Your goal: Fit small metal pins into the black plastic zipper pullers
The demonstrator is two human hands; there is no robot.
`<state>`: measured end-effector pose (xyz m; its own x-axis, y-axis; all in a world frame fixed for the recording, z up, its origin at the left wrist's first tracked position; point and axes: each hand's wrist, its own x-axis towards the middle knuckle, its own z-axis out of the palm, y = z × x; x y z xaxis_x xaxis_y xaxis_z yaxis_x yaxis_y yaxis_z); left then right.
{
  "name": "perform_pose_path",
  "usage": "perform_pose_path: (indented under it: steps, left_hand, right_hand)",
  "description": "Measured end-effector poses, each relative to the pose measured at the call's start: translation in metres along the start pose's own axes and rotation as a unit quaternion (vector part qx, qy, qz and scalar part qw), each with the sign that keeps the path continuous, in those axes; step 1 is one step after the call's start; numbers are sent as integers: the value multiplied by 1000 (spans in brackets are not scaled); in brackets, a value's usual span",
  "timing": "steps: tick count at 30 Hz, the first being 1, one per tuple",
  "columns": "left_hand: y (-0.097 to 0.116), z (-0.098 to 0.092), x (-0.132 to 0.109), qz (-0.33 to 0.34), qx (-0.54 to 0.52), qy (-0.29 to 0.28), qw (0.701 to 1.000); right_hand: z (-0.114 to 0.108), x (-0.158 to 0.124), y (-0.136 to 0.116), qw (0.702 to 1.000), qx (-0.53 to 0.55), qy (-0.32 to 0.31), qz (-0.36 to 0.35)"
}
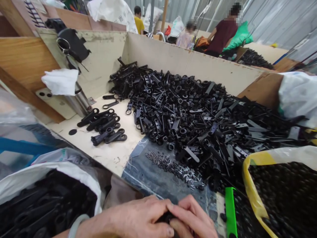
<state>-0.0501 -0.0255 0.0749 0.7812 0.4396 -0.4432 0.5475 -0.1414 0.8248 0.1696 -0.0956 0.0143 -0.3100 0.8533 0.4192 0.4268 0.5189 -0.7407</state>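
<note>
At the bottom middle, my left hand (133,216) and my right hand (192,215) come together, fingers closed around a small black plastic part (165,217). Most of that part is hidden by my fingers. Just beyond my hands lies a dark cloth (146,175) with a strip of small metal pins (189,173) and tiny dark pieces (158,158) on it. Behind it rises a large heap of black plastic parts (160,102), many long with a ring at one end. A smaller group of ring-ended black handles (109,124) lies to the left on the pale board.
Pale panels (183,56) wall the bench. At left stand a steel cup (80,99) and a white cloth (60,82). An open sack (97,195) of black parts sits lower left, a yellow-edged bag (250,185) and green strip (230,211) at right. People (224,33) are beyond.
</note>
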Motion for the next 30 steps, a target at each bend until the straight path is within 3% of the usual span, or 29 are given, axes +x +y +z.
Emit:
perform_pose_path:
  steps: [5, 8, 13, 17, 19, 22, 26, 30]
  left_hand:
    - [-12, 9, -5, 29, 26, 29, 999]
    - [-17, 15, 0, 27, 65, 57, 996]
    - [-18, 21, 11, 12, 156, 148, 976]
    - [-22, 10, 8, -61, -58, 225, 971]
    - [-24, 4, 6, -74, -183, 196, 960]
    - [-26, -1, 4, -36, -318, 107, 941]
    - [-30, 2, 5, -54, -375, 62, 924]
    - [-36, 6, 6, -92, -410, 69, 905]
  right_hand:
    - [19, -12, 7, 958, 174, 40, 225]
    - [31, -13, 7, 952, 163, 32, 258]
    - [40, 4, -1, 921, 170, 122, 327]
    - [38, 23, 1, 911, 179, 111, 355]
    - [36, 30, 7, 919, 181, 113, 332]
    - [33, 37, 12, 937, 178, 88, 288]
    - [26, 43, 11, 933, 183, 42, 307]
    - [24, 44, 8, 925, 187, 40, 328]
